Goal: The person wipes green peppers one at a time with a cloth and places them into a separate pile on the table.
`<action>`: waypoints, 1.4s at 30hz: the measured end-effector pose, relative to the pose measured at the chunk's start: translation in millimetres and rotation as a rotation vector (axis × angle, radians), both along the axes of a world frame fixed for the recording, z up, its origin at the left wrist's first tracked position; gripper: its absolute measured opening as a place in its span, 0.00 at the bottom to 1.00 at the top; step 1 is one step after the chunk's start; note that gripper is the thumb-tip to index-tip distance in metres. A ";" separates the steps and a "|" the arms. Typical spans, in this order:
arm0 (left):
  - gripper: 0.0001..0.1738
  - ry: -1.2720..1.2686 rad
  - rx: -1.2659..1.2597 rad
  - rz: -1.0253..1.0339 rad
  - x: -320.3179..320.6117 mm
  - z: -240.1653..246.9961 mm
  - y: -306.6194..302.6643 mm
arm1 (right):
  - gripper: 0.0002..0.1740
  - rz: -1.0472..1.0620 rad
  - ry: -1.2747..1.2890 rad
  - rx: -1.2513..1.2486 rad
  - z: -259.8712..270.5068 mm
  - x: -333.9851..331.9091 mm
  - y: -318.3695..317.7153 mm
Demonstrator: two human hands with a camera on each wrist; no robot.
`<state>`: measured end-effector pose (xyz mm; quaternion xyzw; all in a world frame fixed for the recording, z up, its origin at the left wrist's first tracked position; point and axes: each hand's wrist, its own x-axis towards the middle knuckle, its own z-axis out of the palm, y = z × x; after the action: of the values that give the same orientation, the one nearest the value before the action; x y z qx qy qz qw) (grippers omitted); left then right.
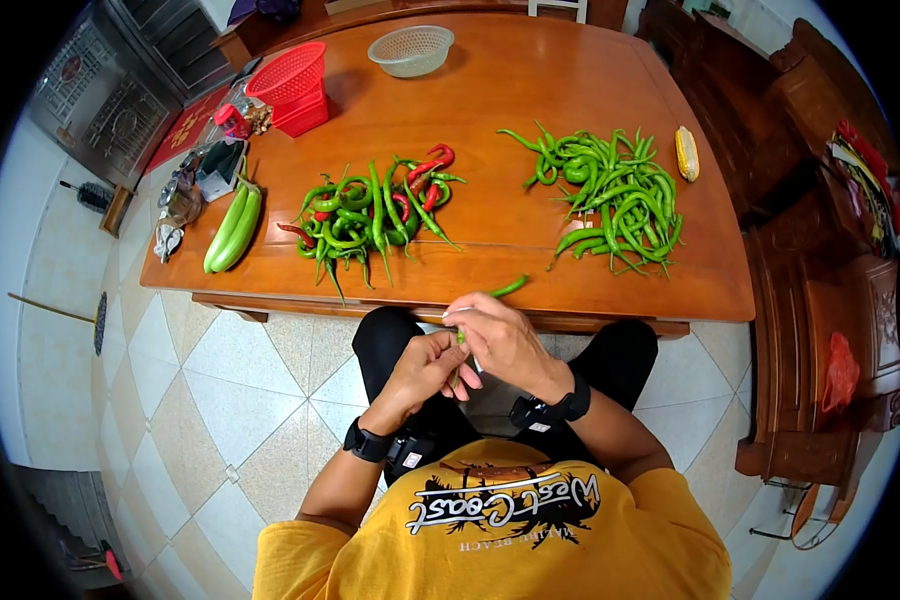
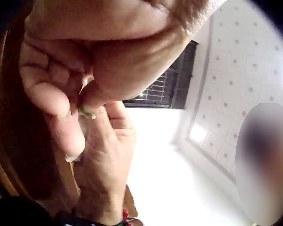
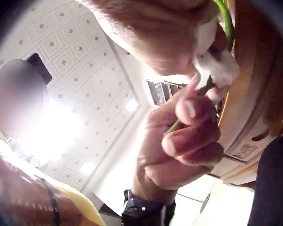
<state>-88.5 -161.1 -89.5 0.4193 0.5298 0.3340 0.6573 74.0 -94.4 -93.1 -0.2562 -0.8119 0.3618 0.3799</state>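
Both hands meet above the lap, just off the table's front edge. A green chili pepper (image 3: 174, 126) passes between them. My left hand (image 1: 428, 370) pinches its thin end with thumb and curled fingers; the tip (image 2: 87, 112) pokes out in the left wrist view. My right hand (image 1: 510, 340) grips a crumpled white tissue (image 3: 217, 68) around the chili, its fingers hiding much of it. Beyond the right hand's knuckles a curved green length (image 1: 511, 287) shows over the table edge. On the table lie a mixed pile of green and red chilies (image 1: 355, 220) and a pile of green chilies (image 1: 620, 200).
On the wooden table (image 1: 490, 100), light green eggplants (image 1: 235, 228) lie at the left. Behind them stand a red plastic basket (image 1: 292, 85) and a pale colander (image 1: 411, 50). A corn cob (image 1: 687, 154) lies near the right edge. Carved wooden furniture (image 1: 810, 330) flanks the right side.
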 end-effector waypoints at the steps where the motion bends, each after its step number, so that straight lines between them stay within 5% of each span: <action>1: 0.16 -0.067 -0.068 0.026 -0.2 1.5 0.5 | 0.12 -0.054 -0.016 0.098 -1.5 2.1 4.1; 9: 0.16 -0.273 -0.207 0.070 -4.4 9.4 3.7 | 0.10 -0.392 -0.133 0.251 4.3 30.4 38.2; 18: 0.19 -0.370 -0.241 0.082 -3.8 -1.8 7.9 | 0.13 0.005 -0.016 -0.078 1.7 11.3 -4.1; 32: 0.18 -0.490 -0.350 0.127 -9.6 2.5 6.0 | 0.11 -0.345 -0.077 0.254 7.8 29.8 36.5; 42: 0.16 -0.468 -0.287 0.141 -4.0 -0.1 8.3 | 0.11 -0.026 0.058 -0.138 0.6 13.0 -3.9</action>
<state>-92.5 -152.8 -89.6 0.1956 0.4333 0.3885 0.7894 87.0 -98.2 -92.5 -0.2815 -0.7703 0.4193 0.3894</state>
